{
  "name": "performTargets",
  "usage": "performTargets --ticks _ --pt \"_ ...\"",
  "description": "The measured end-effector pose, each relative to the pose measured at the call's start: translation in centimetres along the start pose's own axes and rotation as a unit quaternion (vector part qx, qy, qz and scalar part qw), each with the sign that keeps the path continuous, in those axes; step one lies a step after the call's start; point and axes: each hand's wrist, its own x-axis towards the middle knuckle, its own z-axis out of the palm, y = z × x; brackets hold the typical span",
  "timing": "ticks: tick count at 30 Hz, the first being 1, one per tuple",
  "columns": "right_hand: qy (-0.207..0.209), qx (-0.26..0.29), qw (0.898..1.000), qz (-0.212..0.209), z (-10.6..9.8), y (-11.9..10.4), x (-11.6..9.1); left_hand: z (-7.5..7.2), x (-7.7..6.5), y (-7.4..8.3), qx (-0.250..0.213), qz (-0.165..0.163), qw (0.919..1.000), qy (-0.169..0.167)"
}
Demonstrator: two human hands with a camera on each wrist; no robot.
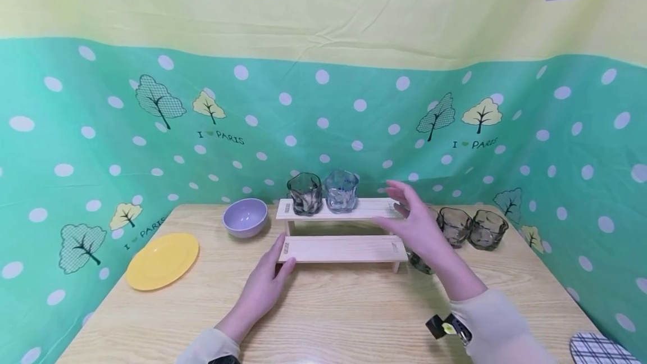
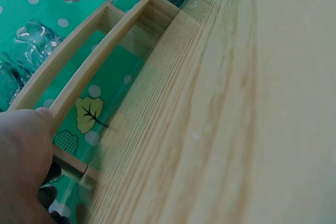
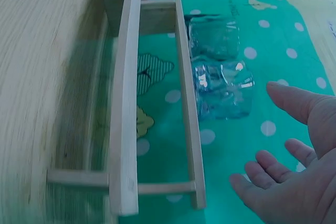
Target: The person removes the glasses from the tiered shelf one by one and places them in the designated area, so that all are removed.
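Note:
A two-tier wooden shelf rack stands on the table. My left hand grips the left end of its lower board; in the left wrist view the thumb lies on the board with fingers below. On the upper tier, a dark grey glass and a clear bluish glass stand side by side. My right hand hovers by the upper board's right end, fingers spread and holding nothing. In the right wrist view the right hand is apart from the bluish glass.
Several dark glasses, among them one smoky glass, stand right of the rack, partly hidden by my right arm. A purple bowl sits left of the rack, a yellow plate farther left. A checked cloth-like item lies at the front right corner.

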Motion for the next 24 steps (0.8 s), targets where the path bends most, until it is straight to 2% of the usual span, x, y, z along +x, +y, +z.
performTargets --ticks 10,18,24 --pt "0.002 0.017 1.0 0.005 2.7 -0.5 1.6 0.0 0.0 -0.2 0.004 -0.006 1.0 -0.002" --pt "0.014 0.034 0.999 0.0 4.5 -0.2 3.1 0.1 0.1 -0.3 0.008 0.009 0.9999 0.004" --pt "0.027 0.042 0.999 0.0 5.7 -0.1 4.2 0.1 0.2 -0.3 0.01 0.006 0.9999 0.002"
